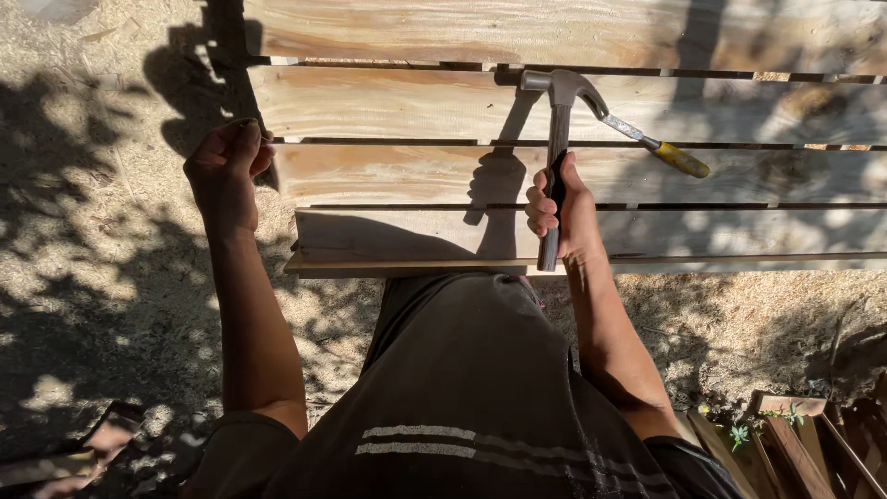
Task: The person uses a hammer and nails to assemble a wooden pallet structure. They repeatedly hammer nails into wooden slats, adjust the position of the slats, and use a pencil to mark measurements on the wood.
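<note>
A steel claw hammer (557,148) stands upright, head up, over pale wooden slats (443,176). Its dark grip is clasped by 1 fist.

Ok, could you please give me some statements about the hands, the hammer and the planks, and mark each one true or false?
1. The right hand grips a claw hammer by its handle. True.
2. The left hand holds a saw. False: it is closed in a fist at the left end of the wooden planks, with no tool visible in it.
3. A yellow-handled tool lies on the planks. True.
4. The planks rest on green grass. False: the ground is sandy and covered with sawdust.
</note>
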